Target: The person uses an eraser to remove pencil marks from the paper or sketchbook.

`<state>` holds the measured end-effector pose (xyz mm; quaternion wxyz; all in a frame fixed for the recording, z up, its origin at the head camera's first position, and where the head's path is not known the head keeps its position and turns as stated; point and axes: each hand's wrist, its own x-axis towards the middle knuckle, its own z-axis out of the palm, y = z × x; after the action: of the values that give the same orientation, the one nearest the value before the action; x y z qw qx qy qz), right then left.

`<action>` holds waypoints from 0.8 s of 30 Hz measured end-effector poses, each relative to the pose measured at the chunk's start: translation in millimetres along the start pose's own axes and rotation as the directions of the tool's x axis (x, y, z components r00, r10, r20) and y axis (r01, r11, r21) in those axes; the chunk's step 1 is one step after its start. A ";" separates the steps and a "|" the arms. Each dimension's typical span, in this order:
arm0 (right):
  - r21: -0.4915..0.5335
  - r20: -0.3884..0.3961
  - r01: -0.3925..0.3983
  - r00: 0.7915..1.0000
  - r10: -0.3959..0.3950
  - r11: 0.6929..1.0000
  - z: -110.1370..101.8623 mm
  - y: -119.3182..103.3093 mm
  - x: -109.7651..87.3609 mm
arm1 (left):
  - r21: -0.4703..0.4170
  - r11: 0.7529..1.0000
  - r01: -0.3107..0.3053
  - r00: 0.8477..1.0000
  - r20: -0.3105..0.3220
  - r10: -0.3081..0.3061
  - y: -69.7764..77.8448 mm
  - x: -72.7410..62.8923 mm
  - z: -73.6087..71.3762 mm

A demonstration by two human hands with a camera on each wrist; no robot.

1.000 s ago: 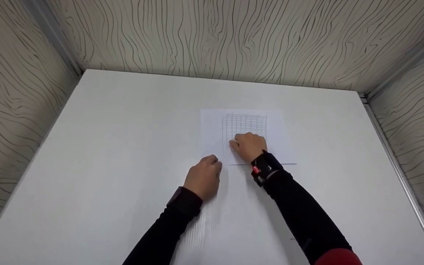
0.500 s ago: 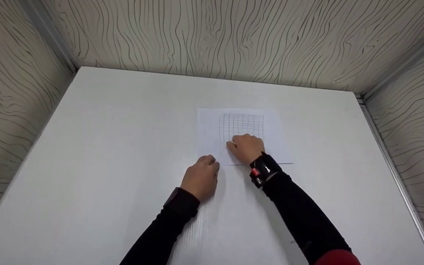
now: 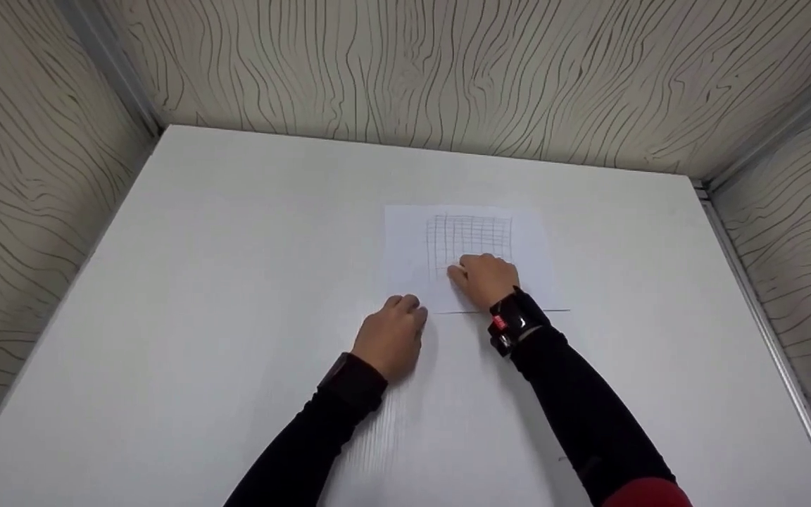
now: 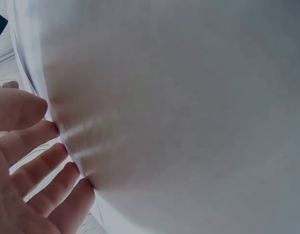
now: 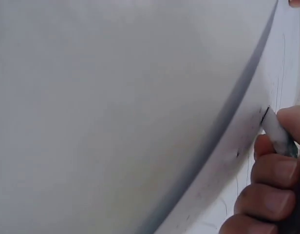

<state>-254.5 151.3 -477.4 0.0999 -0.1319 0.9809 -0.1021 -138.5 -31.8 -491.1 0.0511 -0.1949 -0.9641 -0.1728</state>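
A white paper sheet (image 3: pixel 405 246) lies on the white table (image 3: pixel 201 317), with a hand-drawn pencil grid (image 3: pixel 474 232) on it. Over the grid's lower part, my right hand (image 3: pixel 488 280) pinches a small whitish eraser (image 5: pixel 275 130) with a dark edge, its end down on the paper; the head view hides it behind the fingers. Dark crumbs (image 5: pixel 237 153) dot the sheet around it. My left hand (image 3: pixel 391 334) rests by the sheet's lower left corner, holding nothing. Its slightly bent, spread fingers (image 4: pixel 45 158) touch the surface with their tips.
Wood-pattern walls (image 3: pixel 405 70) enclose the table at the back and both sides. A small dark mark (image 3: pixel 564 459) shows on the table beside the right sleeve. Black bands (image 3: pixel 516 320) circle both wrists.
My right hand has shifted slightly right over the sheet with the eraser. The grid's lines at its lower left now look shorter and fainter. My left hand stays in place.
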 end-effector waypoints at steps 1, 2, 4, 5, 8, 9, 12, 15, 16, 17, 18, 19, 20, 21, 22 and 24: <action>0.001 0.002 -0.004 1.000 0.004 1.000 -1.4 1.9 -1.1 | -0.013 1.000 0.004 1.000 -0.006 -0.004 -0.6 -0.3 -0.3; 0.000 0.005 -0.008 1.000 0.008 1.000 -2.4 2.7 -2.5 | -0.021 1.000 0.009 1.000 -0.012 -0.009 -1.4 -0.9 -0.8; -0.009 0.006 -0.003 1.000 0.003 1.000 -3.5 1.9 -5.5 | -0.026 1.000 0.015 1.000 -0.026 -0.016 -3.0 -3.3 -2.2; -0.015 0.003 0.006 1.000 -0.006 1.000 -3.4 0.0 -7.0 | -0.018 1.000 0.013 0.999 -0.035 -0.014 -4.0 -4.9 -2.4; -0.024 -0.007 0.068 0.998 -0.068 0.997 -0.9 -11.3 -11.5 | 0.026 1.000 -0.013 0.998 -0.064 0.015 -6.2 -9.0 -2.9; -0.027 -0.007 0.097 0.995 -0.097 0.995 0.5 -15.5 -12.5 | 0.041 0.999 -0.023 0.997 -0.071 0.026 -6.5 -10.2 -2.7; -0.030 0.007 0.142 0.990 -0.142 0.989 4.4 -20.7 -13.9 | 0.075 0.997 -0.037 0.996 -0.081 0.043 -7.1 -12.1 -1.7; -0.033 0.005 0.093 0.996 -0.093 0.995 3.7 -10.6 -11.7 | 0.094 0.995 -0.023 0.997 -0.075 0.030 -7.2 -11.8 -0.8; -0.035 -0.003 0.062 0.998 -0.062 0.997 2.3 -4.7 -10.8 | 0.096 0.995 -0.017 0.997 -0.073 0.024 -7.3 -11.5 -0.6; -0.041 -0.014 0.035 0.999 -0.035 0.999 0.5 0.9 -9.8 | 0.096 0.995 -0.012 0.997 -0.071 0.018 -7.5 -11.1 -0.2; -0.048 -0.024 0.011 1.000 -0.013 0.999 -1.1 5.5 -8.8 | 0.095 0.995 -0.008 0.998 -0.068 0.014 -7.5 -10.8 0.1; -0.060 -0.038 -0.006 0.999 0.004 0.998 -2.0 8.3 -7.9 | 0.092 0.996 -0.004 0.998 -0.066 0.011 -7.6 -10.6 0.4; -0.072 -0.050 -0.007 0.999 0.004 0.997 -2.4 9.4 -7.2 | 0.090 0.996 -0.003 0.998 -0.067 0.009 -7.8 -10.6 1.0; -0.075 -0.054 0.004 0.999 -0.008 0.997 -1.6 8.7 -7.1 | 0.087 0.996 -0.002 0.998 -0.069 0.008 -7.9 -10.8 1.5; -0.079 -0.050 0.029 0.998 -0.033 0.996 0.1 5.8 -7.4 | 0.088 0.996 -0.004 0.997 -0.071 0.010 -8.2 -11.3 2.0; -0.065 -0.037 0.095 0.995 -0.098 0.993 5.9 -4.8 -8.8 | 0.092 0.996 -0.006 0.997 -0.077 0.013 -8.8 -12.5 3.2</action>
<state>-243.7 148.2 -480.5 0.0709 -0.1802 0.9779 -0.0785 -130.6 -42.7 -499.0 0.0980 -0.1903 -0.9674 -0.1354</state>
